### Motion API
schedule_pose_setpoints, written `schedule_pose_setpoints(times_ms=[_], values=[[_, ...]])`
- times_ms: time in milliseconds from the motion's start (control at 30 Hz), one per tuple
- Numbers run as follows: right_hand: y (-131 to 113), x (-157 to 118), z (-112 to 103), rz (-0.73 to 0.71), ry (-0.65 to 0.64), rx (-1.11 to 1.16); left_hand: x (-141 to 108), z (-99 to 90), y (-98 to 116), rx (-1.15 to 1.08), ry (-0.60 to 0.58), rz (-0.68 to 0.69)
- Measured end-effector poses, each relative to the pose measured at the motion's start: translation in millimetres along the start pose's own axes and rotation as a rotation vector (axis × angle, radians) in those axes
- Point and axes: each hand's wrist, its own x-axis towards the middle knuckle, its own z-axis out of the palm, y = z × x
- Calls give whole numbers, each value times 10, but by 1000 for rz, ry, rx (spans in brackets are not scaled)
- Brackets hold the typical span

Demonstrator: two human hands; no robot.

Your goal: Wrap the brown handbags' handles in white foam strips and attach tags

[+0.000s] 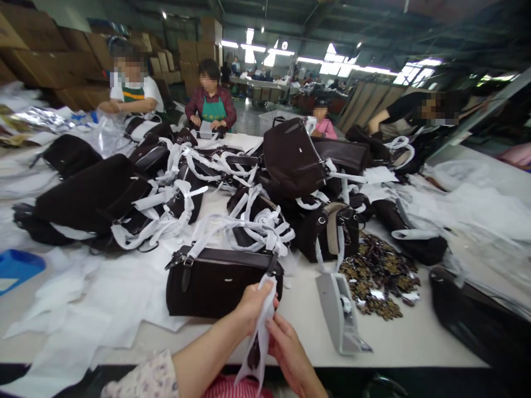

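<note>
A dark brown handbag (207,287) with a small metal plate lies near the table's front edge, its handles wrapped in white material. At the bag's right end, my left hand (255,307) is closed on a strip of white wrapping (262,326) that hangs from a dark strap. My right hand (286,342) pinches the same white strip from the right, a little lower down. Something dark shows through the lower part of the strip, over the table edge. A grey tape dispenser (338,309) stands to the right of my hands.
Many dark bags with white-wrapped handles (294,160) are piled behind. White sheets (120,298) and a blue tray (19,268) lie left. Brown and gold tags (379,271) are heaped right of the dispenser. Several people work across the table, one in a green apron (213,110).
</note>
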Motion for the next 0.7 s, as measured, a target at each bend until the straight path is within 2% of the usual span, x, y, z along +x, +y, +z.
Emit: schedule_pose_setpoints(times_ms=[67, 167, 200, 367, 500, 600, 700], values=[[53, 36, 72, -34, 30, -9, 27, 13, 13, 23, 7, -7], [130, 75, 164, -80, 170, -25, 59, 27, 24, 50, 13, 11], [143, 80, 174, -77, 175, -17, 66, 26, 27, 56, 15, 18], [105, 84, 105, -37, 15, 167, 91, 13, 29, 70, 1, 0], [46, 134, 126, -141, 191, -20, 102, 28, 66, 43, -11, 24], [32, 171, 181, -225, 281, -121, 32, -50, 136, -122, -130, -35], [47, 181, 209, -234, 292, -121, -116, -226, 148, -320, -397, -77]])
